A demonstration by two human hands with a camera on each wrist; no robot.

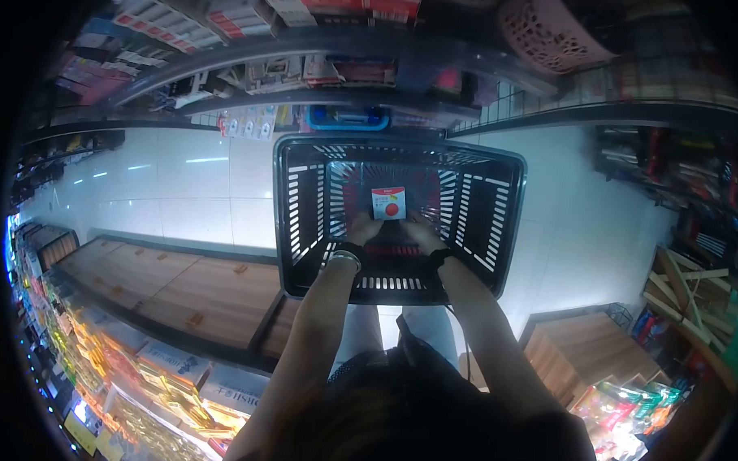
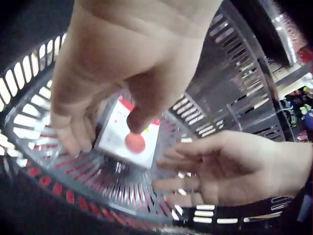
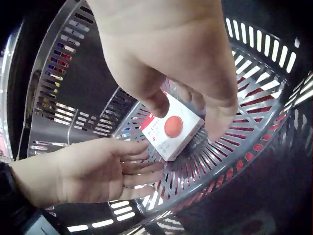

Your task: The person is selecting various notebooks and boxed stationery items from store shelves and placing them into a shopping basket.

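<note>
A small white box [image 1: 389,200] with a red top band and a red circle lies at the bottom of a black shopping basket [image 1: 285,260]. Both arms reach down into the basket. My left hand [image 1: 364,229] is at the box's near left side, fingers relaxed and palm facing inward in the right wrist view. On the other side is my right hand [image 1: 422,236], its fingers extended toward the box in the left wrist view. In each wrist view the near thumb overlaps the printed face of the box [image 3: 173,128], and neither hand grips it.
Slotted walls of the basket rise around both hands. Ahead stand store shelves [image 1: 325,99] with packaged goods and a pink perforated basket [image 1: 547,29]. A wooden low platform [image 1: 172,293] lies to the left, a wooden block-shaped stand [image 1: 588,348] to the right, on pale floor tiles [image 1: 200,176].
</note>
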